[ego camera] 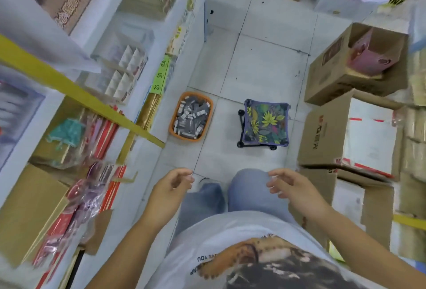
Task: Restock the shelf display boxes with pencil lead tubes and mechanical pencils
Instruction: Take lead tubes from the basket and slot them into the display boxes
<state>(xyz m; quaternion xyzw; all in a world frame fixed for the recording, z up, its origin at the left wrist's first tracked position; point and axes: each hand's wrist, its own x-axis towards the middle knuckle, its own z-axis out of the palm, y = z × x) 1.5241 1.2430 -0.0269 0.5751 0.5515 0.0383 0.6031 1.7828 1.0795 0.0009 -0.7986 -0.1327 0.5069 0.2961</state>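
Pencil lead tubes [191, 118], small grey and white packs, lie heaped in an orange oval plastic basket [172, 125]. It sits on the white tiled floor [253, 69] at the middle of the frame, just beside the foot of the shelving on the left. The 2 hands hover low in the frame above the person's knees. The left hand [171, 185] and the right hand [290, 185] each have loosely curled fingers and hold nothing.

The basket sits almost straight up the frame from the left hand, well apart from it and lower down. Its long axis runs up and down the frame, leaning slightly right. The right hand is farther off, below a folding stool with a leaf-print fabric seat [265, 122]. I judge the left hand better placed to reach forward and down.

White cardboard display boxes with divided compartments [125, 74] stand on a shelf, up and left of the basket. How full they are I cannot tell.
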